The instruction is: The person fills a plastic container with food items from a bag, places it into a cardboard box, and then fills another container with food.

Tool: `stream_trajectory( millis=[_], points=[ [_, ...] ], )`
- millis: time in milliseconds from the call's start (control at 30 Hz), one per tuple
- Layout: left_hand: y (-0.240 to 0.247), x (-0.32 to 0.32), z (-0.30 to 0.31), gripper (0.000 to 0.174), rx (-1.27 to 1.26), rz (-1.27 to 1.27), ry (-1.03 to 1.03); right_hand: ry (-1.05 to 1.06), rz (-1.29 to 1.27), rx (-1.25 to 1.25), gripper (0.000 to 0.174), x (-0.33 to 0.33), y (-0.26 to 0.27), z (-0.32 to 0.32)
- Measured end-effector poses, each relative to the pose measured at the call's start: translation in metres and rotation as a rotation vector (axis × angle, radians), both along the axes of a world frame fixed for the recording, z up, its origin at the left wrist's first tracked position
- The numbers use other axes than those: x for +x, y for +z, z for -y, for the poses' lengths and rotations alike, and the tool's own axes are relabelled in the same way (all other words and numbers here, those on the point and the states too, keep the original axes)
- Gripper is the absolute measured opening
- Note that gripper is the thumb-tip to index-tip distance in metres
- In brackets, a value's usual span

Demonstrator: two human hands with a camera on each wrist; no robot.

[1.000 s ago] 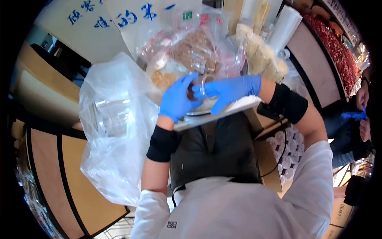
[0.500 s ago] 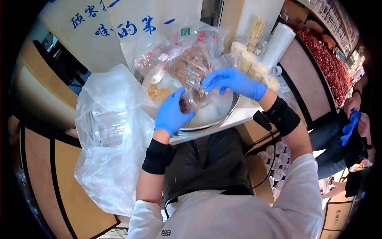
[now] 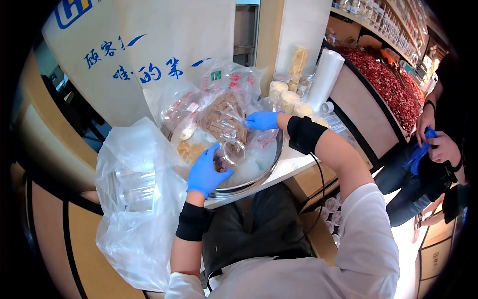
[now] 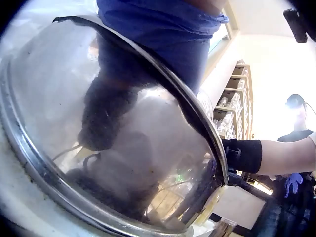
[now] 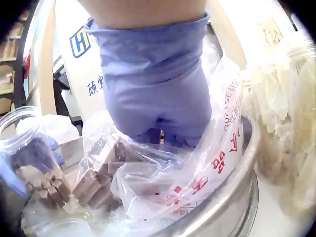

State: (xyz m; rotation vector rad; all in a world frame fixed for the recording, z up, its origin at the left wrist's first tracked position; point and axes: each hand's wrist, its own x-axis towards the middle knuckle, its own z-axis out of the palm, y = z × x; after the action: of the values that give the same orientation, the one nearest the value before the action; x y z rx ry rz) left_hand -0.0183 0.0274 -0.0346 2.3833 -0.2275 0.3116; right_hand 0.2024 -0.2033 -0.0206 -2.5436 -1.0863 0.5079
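In a blue glove, my left hand (image 3: 205, 174) grips a clear plastic jar (image 3: 234, 153) tilted over the front of a metal basin (image 3: 275, 168). Brown sticks (image 5: 55, 190) show in the jar's mouth. My right hand (image 3: 263, 120), also gloved, pinches at a clear plastic bag (image 5: 197, 177) with red print; its fingertips are hidden by the plastic in the right wrist view. More brown sticks (image 3: 224, 114) lie in the bag. Pale golden pieces (image 3: 190, 151) in plastic lie left of them. The basin's shiny outer wall (image 4: 123, 133) fills most of the left wrist view.
A large translucent bag (image 3: 134, 229) of clear containers stands left of the basin. Filled jars (image 3: 290, 99) and a plastic roll (image 3: 326, 77) stand to the right on the white table (image 3: 294, 162). Beyond are red dried goods (image 3: 376, 82) and another person's hands (image 3: 440, 149) with blue gloves.
The right hand has left the jar and moved away to the bag's right edge. The left hand keeps its hold on the jar. The head view has tilted upward.
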Motion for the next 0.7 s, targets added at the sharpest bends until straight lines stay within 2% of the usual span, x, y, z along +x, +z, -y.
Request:
stream_trajectory(
  millis=[33, 100, 167, 300, 367, 400, 433, 500, 533, 600, 633, 700],
  points=[
    [0.0, 0.0, 0.0, 0.08, 0.014, 0.059, 0.011, -0.106, -0.137, 0.026, 0.035, 0.002, 0.003, 0.002],
    [0.002, 0.0, 0.001, 0.08, -0.001, 0.046, -0.009, -0.116, -0.085, 0.041, 0.034, 0.014, -0.006, 0.007],
    [0.003, -0.001, 0.002, 0.081, -0.035, 0.044, -0.003, 0.019, 0.231, -0.087, 0.033, 0.027, -0.014, 0.008],
    [-0.004, 0.002, 0.0, 0.081, -0.018, 0.092, -0.008, 0.079, 0.28, -0.176, 0.032, 0.038, -0.004, 0.004],
    [-0.001, 0.002, 0.001, 0.081, -0.021, 0.087, -0.013, 0.031, 0.203, -0.31, 0.039, 0.032, 0.005, -0.002],
    [0.0, 0.001, 0.001, 0.081, -0.01, 0.075, -0.009, 0.113, 0.199, -0.37, 0.044, 0.048, -0.008, -0.005],
    [0.0, 0.0, 0.0, 0.081, 0.0, 0.063, -0.003, 0.112, 0.202, -0.37, 0.044, 0.039, 0.004, -0.01],
    [-0.001, 0.001, -0.001, 0.081, -0.005, 0.063, -0.001, -0.042, -0.015, -0.416, 0.045, 0.009, 0.037, -0.022],
    [-0.002, 0.002, 0.0, 0.081, -0.01, 0.059, 0.001, -0.045, -0.016, -0.42, 0.045, 0.028, 0.016, -0.02],
    [-0.007, 0.003, -0.001, 0.082, -0.008, 0.056, 0.002, -0.117, -0.326, -0.332, 0.058, 0.083, -0.046, -0.014],
    [-0.007, 0.004, -0.002, 0.082, -0.001, 0.059, 0.007, -0.122, -0.323, -0.33, 0.058, 0.065, -0.025, -0.019],
    [-0.006, 0.004, -0.002, 0.082, -0.008, 0.058, 0.001, -0.096, -0.268, -0.392, 0.07, -0.002, 0.037, -0.034]
  ],
)
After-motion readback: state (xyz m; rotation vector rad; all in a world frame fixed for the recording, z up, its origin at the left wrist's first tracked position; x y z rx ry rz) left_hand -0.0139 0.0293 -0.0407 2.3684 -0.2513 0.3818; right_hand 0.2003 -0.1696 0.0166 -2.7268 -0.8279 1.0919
